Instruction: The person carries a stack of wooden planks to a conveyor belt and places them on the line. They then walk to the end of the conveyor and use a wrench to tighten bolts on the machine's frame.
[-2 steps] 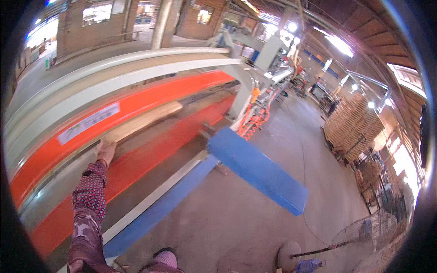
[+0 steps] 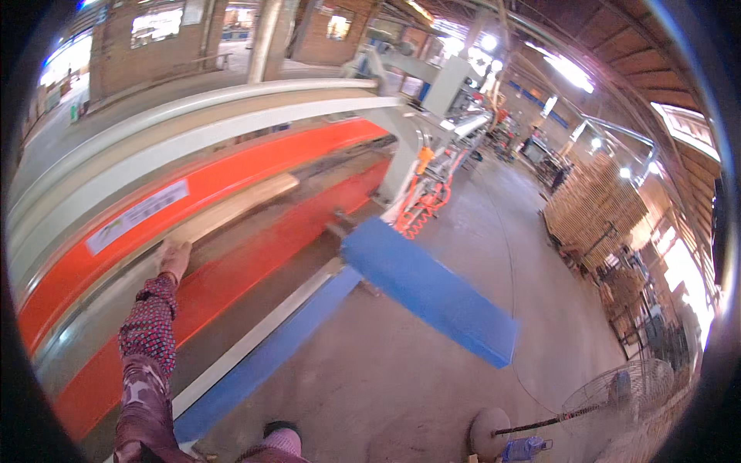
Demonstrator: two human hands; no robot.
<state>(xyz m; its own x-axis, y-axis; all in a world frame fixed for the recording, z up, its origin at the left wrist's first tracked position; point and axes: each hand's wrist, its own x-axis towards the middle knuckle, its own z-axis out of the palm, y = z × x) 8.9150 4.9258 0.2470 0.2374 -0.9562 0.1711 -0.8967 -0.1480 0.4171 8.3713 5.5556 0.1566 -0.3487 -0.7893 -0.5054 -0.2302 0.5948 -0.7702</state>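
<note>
My left hand (image 2: 174, 258) reaches into a long machine from the lower left. Its fingers are bent over the near end of a pale wooden board (image 2: 235, 207), gripping it, though motion blurs the fingertips. This narrow board lies lengthwise between an upper orange beam (image 2: 255, 166) and a lower red beam (image 2: 270, 238). A patterned sleeve (image 2: 148, 328) covers my left forearm. My right hand is outside the picture.
A blue panel (image 2: 428, 289) juts from the machine over the floor. Beyond it hang orange coiled hoses (image 2: 417, 216). A floor fan (image 2: 617, 393) and a blue plastic jug (image 2: 526, 447) stand at lower right. Stacked wood (image 2: 598, 201) rises at far right.
The whole view has shifted a little, so the machine and blue panel appear slightly farther left. My left hand stays at the board's near end.
</note>
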